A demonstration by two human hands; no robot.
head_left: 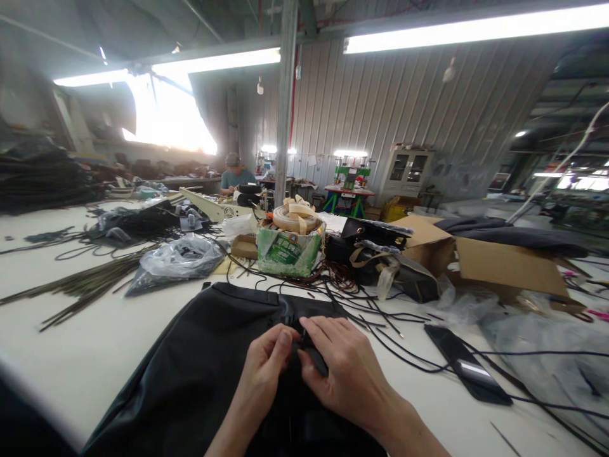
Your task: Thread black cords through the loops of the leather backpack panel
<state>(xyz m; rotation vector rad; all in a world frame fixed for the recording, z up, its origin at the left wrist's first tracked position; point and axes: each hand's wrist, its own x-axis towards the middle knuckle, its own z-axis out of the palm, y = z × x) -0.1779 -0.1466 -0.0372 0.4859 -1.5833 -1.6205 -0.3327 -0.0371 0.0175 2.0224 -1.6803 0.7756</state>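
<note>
Long ceiling tube lights [476, 28] glare white, and a window [166, 117] at far left is blown out, washing haze over that side. The pale desk [95, 343] is evenly bright with soft, faint shadows. Straight lines bend toward the edges, and the corners smear with blur.

Nothing here can be read for certain. The green-and-white carton [284, 255], far across the middle of the table [95, 355], bears printed marks too blurred to read.

bare table [95, 355] left, cords [380, 317] and phone [469, 371] right
</note>
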